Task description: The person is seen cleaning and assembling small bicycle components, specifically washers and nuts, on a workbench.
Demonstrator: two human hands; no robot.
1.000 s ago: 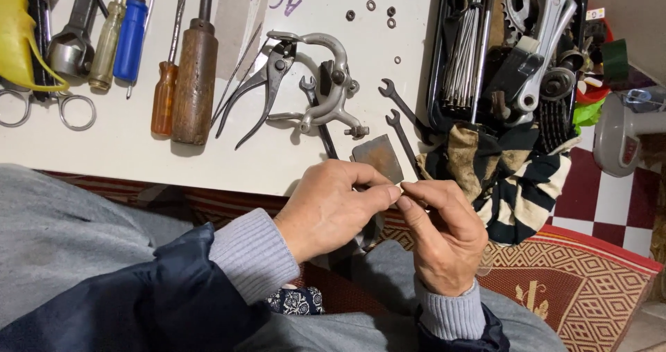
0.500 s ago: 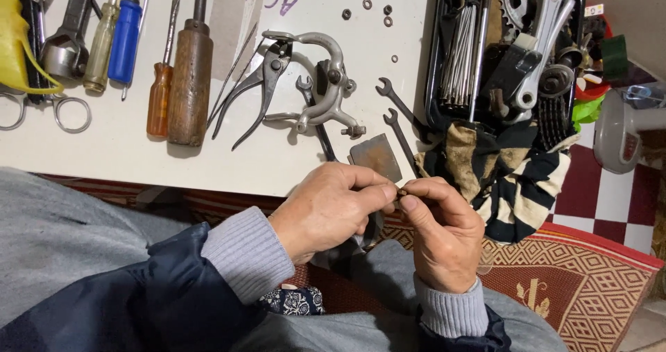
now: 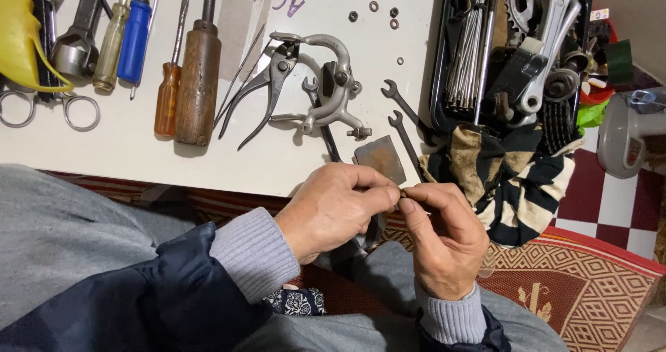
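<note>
Two hands meet at lower centre of the frame, below the edge of the white table (image 3: 291, 161): the left hand (image 3: 331, 210) and right hand (image 3: 444, 244) both have fingertips pinched together on one tiny dark part (image 3: 402, 195), too small to identify. Above them lie a flat metal plate (image 3: 379, 159), a brake caliper (image 3: 326, 81), pliers (image 3: 267, 81) and, at upper left, a wooden-handled screwdriver (image 3: 198, 81).
</note>
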